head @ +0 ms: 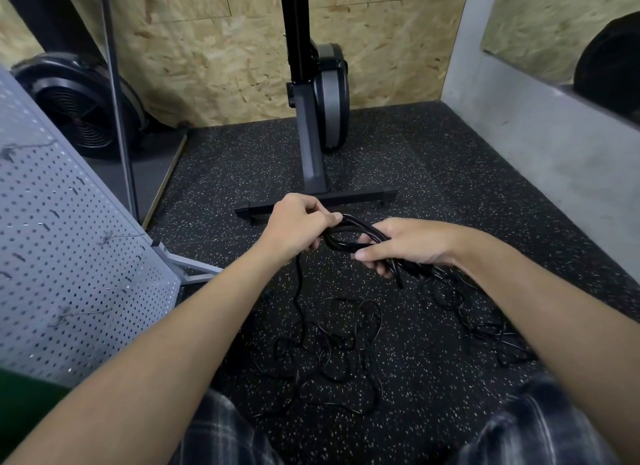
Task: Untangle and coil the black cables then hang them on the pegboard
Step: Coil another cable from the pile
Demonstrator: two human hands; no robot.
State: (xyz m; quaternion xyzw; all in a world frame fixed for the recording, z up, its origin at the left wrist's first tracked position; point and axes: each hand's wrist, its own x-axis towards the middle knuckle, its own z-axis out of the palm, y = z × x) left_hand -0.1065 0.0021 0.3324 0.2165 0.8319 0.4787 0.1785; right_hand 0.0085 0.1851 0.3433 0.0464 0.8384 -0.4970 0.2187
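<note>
A small coil of thick black cable (349,234) is held between both hands above the speckled floor. My left hand (298,225) pinches the coil's far left end. My right hand (408,244) grips the coil's right side, with cable ends sticking out below the fingers. One strand hangs from the left hand down to a loose tangle of thin black cable (329,353) on the floor between my knees. A second tangle (485,322) lies under my right forearm. The grey pegboard (59,256) with a few hooks leans at the left.
A black exercise machine's stand (313,173) with its crossbar foot stands just beyond my hands. A round black fan-like wheel (76,107) sits at the back left. A grey concrete ledge (540,145) runs along the right. Chipboard walls close the back.
</note>
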